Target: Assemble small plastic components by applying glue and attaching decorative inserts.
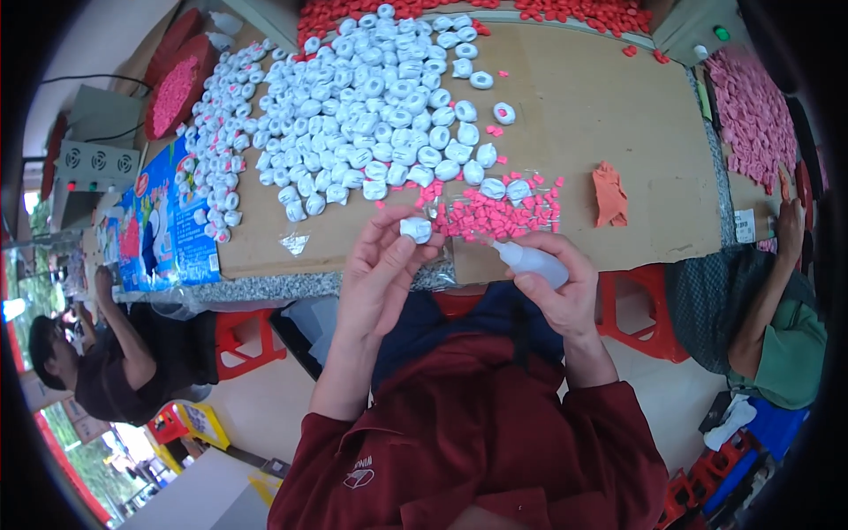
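Note:
Between the thumb and fingers of my left hand (pixel 382 269) is a small rounded white piece (pixel 415 230). My right hand (pixel 565 291) is closed round a translucent white squeeze bottle (pixel 535 264), its narrow tip pointing left toward that piece and apart from it. Just beyond both hands, small bright pink pieces (pixel 503 216) lie heaped on a clear plastic sheet. Two white pieces rest at the heap's far edge. Farther off, a big spread of similar white pieces (pixel 371 102) covers the cardboard-topped table (pixel 565 106), some showing pink in their openings.
A crumpled orange cloth (pixel 609 194) lies to the right. At the far left stands a red bowl (pixel 181 75) of pink pieces. Red pieces (pixel 583 12) line the back. Co-workers sit at both sides, with pink pieces (pixel 751 106) before the right one. Red stools (pixel 649 314) stand below.

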Demonstrator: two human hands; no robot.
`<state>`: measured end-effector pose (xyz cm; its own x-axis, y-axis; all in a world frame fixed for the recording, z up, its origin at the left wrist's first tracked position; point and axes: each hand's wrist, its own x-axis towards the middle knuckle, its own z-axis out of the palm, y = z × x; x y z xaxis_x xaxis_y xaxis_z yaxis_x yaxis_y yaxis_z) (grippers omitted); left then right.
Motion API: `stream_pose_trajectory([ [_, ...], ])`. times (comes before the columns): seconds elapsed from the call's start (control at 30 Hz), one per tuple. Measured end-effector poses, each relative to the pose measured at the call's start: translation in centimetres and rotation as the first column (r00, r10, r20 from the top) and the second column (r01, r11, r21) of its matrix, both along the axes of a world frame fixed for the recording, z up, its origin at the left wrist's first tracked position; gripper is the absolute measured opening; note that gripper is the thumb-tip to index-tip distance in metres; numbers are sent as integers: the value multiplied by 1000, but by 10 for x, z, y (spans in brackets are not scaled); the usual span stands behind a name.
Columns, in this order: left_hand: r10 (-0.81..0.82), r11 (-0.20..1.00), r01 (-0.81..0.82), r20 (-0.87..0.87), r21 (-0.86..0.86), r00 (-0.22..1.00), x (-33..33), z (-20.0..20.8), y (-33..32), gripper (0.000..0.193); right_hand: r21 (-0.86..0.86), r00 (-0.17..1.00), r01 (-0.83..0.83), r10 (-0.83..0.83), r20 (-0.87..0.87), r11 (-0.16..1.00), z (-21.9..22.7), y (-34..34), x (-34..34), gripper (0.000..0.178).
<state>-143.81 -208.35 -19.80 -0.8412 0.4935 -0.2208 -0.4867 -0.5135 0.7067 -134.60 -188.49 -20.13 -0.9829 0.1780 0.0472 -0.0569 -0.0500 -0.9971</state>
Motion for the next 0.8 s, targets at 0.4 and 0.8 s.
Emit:
stream_pose_trajectory([
  [0.4,97,994,-97,2,-57,995,21,-13,-31,29,125,1000,4,-1,-21,992,15,-31,-8,34],
  [0.8,96,995,-95,25,-30,995,20,-18,-31,27,94,993,47,-57,100,994,15,-38,-11,30],
])
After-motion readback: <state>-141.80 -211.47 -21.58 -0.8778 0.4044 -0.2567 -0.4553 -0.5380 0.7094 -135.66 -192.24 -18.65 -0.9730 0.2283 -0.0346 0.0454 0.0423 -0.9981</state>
